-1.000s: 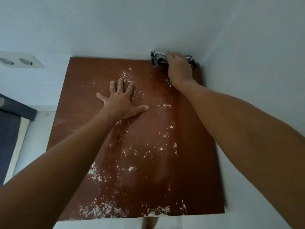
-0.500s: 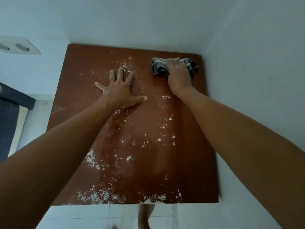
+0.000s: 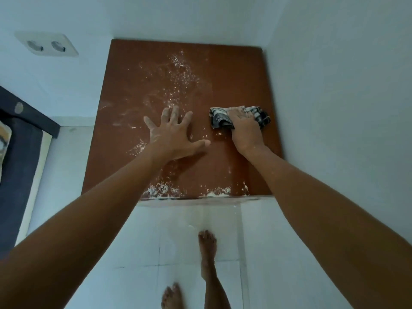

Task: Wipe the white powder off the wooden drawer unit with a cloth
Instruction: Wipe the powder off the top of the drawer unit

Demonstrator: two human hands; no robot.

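The brown wooden top of the drawer unit [image 3: 234,70] fills the corner between two white walls. White powder [image 3: 178,72] is scattered over its middle and far part, and a thicker line of powder [image 3: 165,190] lies along the near edge. My right hand [image 3: 244,128] presses a crumpled black-and-white cloth [image 3: 219,118] flat on the right side of the top. My left hand [image 3: 172,134] lies flat with fingers spread on the middle of the top, dusted with powder.
White walls close in at the back and right. A double wall socket [image 3: 46,46] sits on the left wall. A dark mattress or bed edge [image 3: 20,139] is at the left. Below the unit is white tiled floor [image 3: 145,241] with my bare feet [image 3: 207,248].
My right hand has dragged the cloth from the far right corner toward me along the right side. The view has tilted down, and the floor and feet now show.
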